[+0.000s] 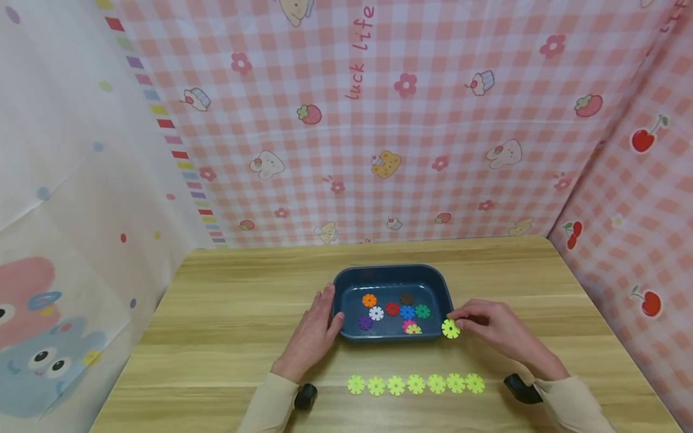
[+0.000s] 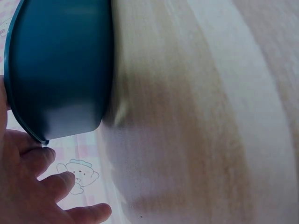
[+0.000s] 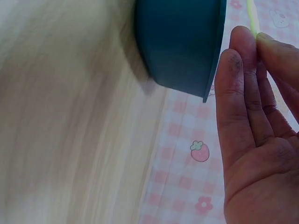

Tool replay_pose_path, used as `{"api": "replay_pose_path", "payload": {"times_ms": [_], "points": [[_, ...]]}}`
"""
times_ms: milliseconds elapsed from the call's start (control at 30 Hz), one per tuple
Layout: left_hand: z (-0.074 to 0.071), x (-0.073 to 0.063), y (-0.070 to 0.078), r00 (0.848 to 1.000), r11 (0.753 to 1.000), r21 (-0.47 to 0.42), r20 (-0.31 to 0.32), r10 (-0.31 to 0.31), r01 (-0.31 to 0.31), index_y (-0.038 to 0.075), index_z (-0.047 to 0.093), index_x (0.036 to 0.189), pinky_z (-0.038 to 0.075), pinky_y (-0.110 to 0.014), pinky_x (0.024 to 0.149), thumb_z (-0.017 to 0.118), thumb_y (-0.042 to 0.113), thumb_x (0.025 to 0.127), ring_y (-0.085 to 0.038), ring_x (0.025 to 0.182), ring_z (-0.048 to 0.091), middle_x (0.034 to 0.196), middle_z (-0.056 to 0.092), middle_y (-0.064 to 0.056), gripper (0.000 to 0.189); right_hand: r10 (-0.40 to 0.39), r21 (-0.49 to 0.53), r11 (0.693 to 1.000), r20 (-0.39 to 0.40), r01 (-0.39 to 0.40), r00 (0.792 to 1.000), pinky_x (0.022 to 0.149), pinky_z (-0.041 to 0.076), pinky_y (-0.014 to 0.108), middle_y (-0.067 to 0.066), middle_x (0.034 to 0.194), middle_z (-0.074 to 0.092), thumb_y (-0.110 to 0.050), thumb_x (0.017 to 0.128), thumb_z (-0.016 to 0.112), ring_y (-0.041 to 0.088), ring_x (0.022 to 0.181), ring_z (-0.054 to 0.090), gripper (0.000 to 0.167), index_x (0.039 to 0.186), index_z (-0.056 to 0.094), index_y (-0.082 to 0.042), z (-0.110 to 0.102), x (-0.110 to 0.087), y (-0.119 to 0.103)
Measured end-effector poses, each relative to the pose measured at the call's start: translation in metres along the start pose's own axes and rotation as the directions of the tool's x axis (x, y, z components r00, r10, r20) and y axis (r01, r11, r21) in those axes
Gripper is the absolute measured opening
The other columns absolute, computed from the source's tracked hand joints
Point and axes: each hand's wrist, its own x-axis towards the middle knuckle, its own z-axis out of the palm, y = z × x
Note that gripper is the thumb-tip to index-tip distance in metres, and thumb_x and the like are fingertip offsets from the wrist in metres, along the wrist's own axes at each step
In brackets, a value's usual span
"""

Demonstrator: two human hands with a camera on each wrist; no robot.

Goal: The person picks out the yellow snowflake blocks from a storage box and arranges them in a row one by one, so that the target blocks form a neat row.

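A dark blue plastic bin [image 1: 346, 333] holds flower-shaped notched discs in mixed colours, among them an orange disc [image 1: 369, 300], a purple disc [image 1: 365, 323] and a brown disc [image 1: 406, 299]. My left hand [image 1: 315, 328] rests against the bin's left end, fingers extended along the rim. Between thumb and fingertips, my right hand [image 1: 495, 325] pinches a yellow-green disc [image 1: 450, 328] just outside the bin's front right corner. That disc shows edge-on as a thin yellow strip [image 3: 252, 16] in the right wrist view. Inside the bin, another yellow disc [image 1: 414, 329] partly covers a pink one.
Several yellow-green discs lie in a straight row in front of the bin, from a left-end disc [image 1: 355, 385] to a right-end disc [image 1: 474, 383]. The wooden table [image 1: 238, 294] meets pink checked cloth [image 1: 346, 198] at the back.
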Motion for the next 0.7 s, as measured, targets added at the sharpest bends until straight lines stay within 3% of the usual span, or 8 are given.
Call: {"api": "replay_pose_path", "payload": {"times_ms": [367,700], "points": [[-0.001,0.001,0.001,1.000,1.000,0.004,0.006,-0.009,0.009,0.007,0.022,0.166,0.026,-0.062,0.120,0.049,0.037,0.110,-0.034,0.157,0.020,0.171,0.021,-0.010,0.069,-0.010,-0.047,0.999,0.025,0.011,1.000,0.073,0.057,0.021,-0.009,0.099,0.075,-0.004,0.095,0.074,0.002,0.087,0.066,0.017,0.105,0.080,-0.016,-0.009,-0.023,0.010],[-0.001,0.000,0.000,1.000,1.000,-0.001,-0.001,0.004,-0.004,0.006,0.022,0.165,0.027,-0.063,0.119,0.050,0.036,0.109,-0.035,0.157,0.020,0.171,0.021,-0.010,0.069,-0.028,-0.034,0.999,0.022,0.029,0.999,0.070,0.055,0.018,-0.002,0.098,0.076,-0.002,0.092,0.075,-0.001,0.087,0.065,0.015,0.104,0.080,-0.011,-0.014,-0.044,0.019]]}}
